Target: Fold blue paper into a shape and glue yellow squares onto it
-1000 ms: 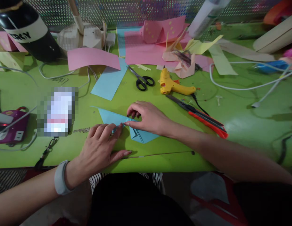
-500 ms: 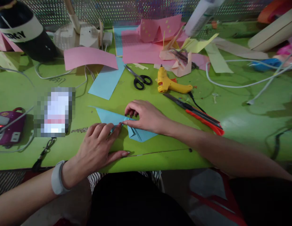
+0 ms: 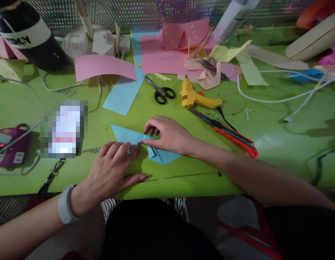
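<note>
A folded piece of blue paper (image 3: 167,156) lies near the front of the green table, with several narrow creases or layers at its middle. My left hand (image 3: 110,164) rests palm down over its left side, fingers stretched out and thumb spread toward the table edge. At the fold, the tip of my left index finger meets my right thumb. My right hand (image 3: 167,133) comes in from the right, fingers curled and thumb pressed on the paper. Part of the paper is hidden under both hands.
Beyond my hands lie black-handled scissors (image 3: 164,94), a yellow glue gun (image 3: 201,99) and a red utility knife (image 3: 234,139). A phone (image 3: 65,128) is on the left. Blue paper (image 3: 124,94), pink sheets (image 3: 105,68), a dark bottle (image 3: 34,39) and white cables (image 3: 264,99) lie further back.
The whole view has shifted very slightly. Both hands stay on the blue paper in nearly the same pose, with no clear change in the fold.
</note>
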### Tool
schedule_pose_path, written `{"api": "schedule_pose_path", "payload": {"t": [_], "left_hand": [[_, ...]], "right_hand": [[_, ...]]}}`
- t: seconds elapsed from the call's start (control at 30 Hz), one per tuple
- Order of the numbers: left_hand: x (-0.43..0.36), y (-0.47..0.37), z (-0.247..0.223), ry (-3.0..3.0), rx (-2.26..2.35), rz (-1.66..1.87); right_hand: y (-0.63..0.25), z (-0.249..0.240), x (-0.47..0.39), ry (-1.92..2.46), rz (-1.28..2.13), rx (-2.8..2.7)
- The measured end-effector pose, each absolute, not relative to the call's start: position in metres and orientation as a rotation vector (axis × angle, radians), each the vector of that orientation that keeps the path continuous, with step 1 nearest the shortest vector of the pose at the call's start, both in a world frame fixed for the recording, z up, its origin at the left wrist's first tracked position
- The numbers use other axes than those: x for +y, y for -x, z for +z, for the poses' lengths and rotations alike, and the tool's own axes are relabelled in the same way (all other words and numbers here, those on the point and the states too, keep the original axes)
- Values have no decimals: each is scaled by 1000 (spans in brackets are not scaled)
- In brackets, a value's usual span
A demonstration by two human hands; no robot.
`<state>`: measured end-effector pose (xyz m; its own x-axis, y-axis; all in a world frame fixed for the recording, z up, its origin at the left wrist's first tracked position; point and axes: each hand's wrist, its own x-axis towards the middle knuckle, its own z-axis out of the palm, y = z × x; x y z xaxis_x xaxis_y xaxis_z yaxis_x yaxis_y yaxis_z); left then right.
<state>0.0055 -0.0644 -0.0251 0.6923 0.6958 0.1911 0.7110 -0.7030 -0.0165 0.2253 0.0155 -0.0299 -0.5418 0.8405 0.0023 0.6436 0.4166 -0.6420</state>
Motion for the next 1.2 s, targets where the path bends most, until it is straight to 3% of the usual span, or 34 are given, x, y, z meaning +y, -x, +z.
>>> {"api": "schedule_pose_path", "payload": {"t": [1.2], "left_hand": [[-92,11,-21,2703,-1316,-312]], "right_hand": [[-224,-28,13,1309,852,-2332]]}}
